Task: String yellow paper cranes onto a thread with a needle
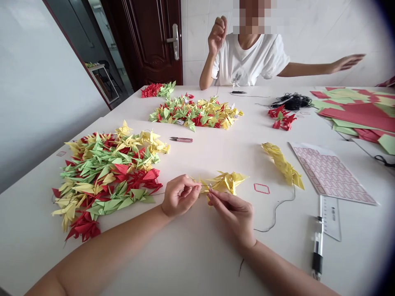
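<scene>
My left hand (180, 195) is closed in a pinch on a thin dark thread (205, 186). That thread spans the short gap to my right hand (234, 213), whose thumb and fingers pinch its other end; a small silvery glint shows at these fingertips, too small to name. Just behind both hands lie folded yellow paper cranes (230, 181). From the left hand a thread runs to a big heap of strung red, green and yellow paper cranes (108, 176). Right of the hands rests a row of yellow cranes (282, 162) with a loose dark thread (275, 213) trailing toward my right wrist.
Thread snips (181, 139) lie mid-table. Farther back are more strung cranes (194, 113), red cranes (281, 118), tangled black thread (291, 101) and coloured paper (361, 115). At right: a sticker sheet (331, 170), ruler (332, 218) and pen (317, 250). A person (249, 57) sits opposite, one hand raised with thread.
</scene>
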`<state>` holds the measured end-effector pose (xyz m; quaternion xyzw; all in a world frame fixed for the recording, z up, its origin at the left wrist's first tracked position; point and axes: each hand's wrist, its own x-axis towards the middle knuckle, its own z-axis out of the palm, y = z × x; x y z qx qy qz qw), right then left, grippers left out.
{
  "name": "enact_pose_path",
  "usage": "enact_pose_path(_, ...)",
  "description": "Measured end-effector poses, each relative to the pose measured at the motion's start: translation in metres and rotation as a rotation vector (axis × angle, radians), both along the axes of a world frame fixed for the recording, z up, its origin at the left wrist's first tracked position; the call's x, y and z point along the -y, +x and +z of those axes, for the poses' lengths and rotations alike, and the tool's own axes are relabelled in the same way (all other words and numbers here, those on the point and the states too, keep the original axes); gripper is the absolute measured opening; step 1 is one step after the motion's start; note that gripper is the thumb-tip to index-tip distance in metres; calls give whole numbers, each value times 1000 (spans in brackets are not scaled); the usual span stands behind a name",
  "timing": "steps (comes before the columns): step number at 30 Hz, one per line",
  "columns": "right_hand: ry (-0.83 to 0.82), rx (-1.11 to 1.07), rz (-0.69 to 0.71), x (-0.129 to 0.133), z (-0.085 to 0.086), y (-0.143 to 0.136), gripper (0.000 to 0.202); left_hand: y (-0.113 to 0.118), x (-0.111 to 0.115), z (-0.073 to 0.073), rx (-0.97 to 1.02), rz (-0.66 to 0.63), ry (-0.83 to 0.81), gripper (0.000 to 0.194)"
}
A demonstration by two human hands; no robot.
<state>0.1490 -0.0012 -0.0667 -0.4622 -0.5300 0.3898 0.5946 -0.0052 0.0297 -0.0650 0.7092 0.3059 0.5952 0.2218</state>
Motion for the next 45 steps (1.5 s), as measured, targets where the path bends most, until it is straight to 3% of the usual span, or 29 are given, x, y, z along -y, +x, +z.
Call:
enact_pose_path(12, -13, -12, -34, 2, -7, 0, 12, 0, 0, 1, -2, -19, 22, 12)
enact_pose_path(28, -52, 95, -177, 2, 2, -1, 23, 2, 0, 3, -21, -41, 69, 26)
enact_pose_path(45, -36, 116, -151, 1, 1, -1, 20, 3, 0, 2, -30, -57, 63, 27)
